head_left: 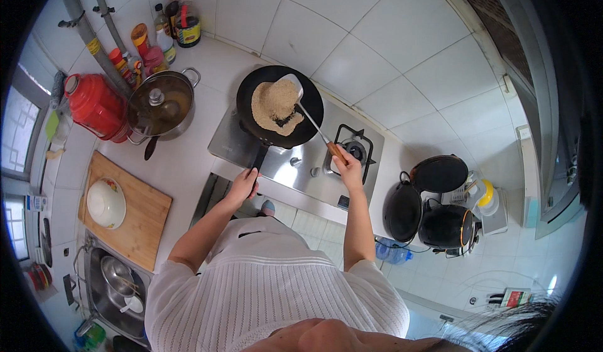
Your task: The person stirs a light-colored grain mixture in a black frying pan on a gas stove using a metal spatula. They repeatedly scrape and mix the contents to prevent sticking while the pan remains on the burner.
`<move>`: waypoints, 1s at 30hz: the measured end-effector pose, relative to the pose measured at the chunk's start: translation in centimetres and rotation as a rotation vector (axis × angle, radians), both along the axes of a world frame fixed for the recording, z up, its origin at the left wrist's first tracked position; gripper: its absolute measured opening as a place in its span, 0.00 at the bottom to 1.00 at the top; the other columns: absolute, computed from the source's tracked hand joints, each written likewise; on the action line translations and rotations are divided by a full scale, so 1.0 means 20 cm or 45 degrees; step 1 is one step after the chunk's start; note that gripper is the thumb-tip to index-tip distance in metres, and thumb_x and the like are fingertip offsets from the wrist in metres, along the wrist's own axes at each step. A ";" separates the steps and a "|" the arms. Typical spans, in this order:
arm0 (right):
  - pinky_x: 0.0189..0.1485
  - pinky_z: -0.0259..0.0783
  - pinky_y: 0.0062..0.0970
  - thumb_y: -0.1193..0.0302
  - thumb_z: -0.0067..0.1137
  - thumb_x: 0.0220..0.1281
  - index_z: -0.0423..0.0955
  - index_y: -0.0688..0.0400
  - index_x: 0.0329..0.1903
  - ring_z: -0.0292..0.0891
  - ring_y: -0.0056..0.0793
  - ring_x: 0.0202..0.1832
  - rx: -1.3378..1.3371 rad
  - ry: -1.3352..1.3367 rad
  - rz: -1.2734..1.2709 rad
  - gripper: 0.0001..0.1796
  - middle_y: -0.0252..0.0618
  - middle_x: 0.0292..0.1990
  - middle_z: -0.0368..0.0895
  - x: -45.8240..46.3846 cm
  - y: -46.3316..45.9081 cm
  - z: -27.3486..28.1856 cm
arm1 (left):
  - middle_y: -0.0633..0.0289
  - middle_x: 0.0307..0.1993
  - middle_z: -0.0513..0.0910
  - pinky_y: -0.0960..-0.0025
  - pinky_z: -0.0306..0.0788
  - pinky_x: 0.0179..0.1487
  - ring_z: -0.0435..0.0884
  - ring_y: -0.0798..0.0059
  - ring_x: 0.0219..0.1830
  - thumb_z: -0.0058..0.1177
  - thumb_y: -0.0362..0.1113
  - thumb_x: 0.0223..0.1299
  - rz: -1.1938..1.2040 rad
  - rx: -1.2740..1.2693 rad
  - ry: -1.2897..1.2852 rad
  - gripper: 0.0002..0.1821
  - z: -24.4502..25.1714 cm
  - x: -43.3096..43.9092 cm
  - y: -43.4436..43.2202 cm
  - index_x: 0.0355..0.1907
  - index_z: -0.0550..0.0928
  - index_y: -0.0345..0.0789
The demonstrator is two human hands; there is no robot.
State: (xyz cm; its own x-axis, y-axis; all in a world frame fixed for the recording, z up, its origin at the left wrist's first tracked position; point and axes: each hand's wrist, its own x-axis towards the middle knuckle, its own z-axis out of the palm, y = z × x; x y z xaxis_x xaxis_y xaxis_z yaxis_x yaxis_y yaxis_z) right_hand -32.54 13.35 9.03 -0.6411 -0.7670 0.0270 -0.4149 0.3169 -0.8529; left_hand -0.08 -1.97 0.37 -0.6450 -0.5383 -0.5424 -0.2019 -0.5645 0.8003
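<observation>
My left hand [245, 183] grips the long black handle [259, 160] of a frying pan [311, 118] that sits over the left side of a steel gas hob [278, 166]. In my right hand [348, 166] is the wooden handle of a metal spatula [314, 123]. Its white-looking blade lies in the pan, against a heap of pale brown grainy meal [278, 100]. The meal covers much of the pan's left and middle, with a dark gap of bare pan showing near its lower side. The burner under the pan is hidden.
A lidded pot [162, 102] and a red flask [94, 102] stand left, near sauce bottles [187, 26]. An upturned bowl [106, 203] rests on a wooden cutting board [141, 206] beside the sink [101, 300]. Black pans [403, 213] and a black cooker [443, 227] are right.
</observation>
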 end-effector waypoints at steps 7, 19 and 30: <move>0.49 0.72 0.19 0.68 0.69 0.65 0.77 0.60 0.64 0.76 0.14 0.41 0.008 0.188 -0.125 0.26 0.37 0.46 0.88 -0.07 -0.02 0.16 | 0.66 0.23 0.74 0.72 0.63 0.18 0.69 0.80 0.16 0.41 0.55 0.79 -0.010 0.009 0.032 0.24 0.01 0.01 -0.01 0.50 0.79 0.35; 0.45 0.78 0.38 0.67 0.67 0.61 0.81 0.48 0.60 0.83 0.46 0.42 0.309 0.891 0.071 0.23 0.44 0.40 0.86 -0.26 -0.26 0.20 | 0.66 0.23 0.75 0.73 0.63 0.18 0.69 0.80 0.16 0.41 0.55 0.79 -0.003 -0.029 0.014 0.23 -0.01 0.00 -0.01 0.49 0.78 0.35; 0.41 0.78 0.39 0.67 0.67 0.59 0.80 0.44 0.61 0.82 0.45 0.39 0.339 0.989 0.465 0.24 0.41 0.36 0.83 -0.12 -0.33 0.38 | 0.66 0.23 0.74 0.73 0.63 0.18 0.69 0.80 0.16 0.41 0.55 0.79 -0.005 -0.011 0.008 0.24 0.01 0.00 0.00 0.50 0.78 0.35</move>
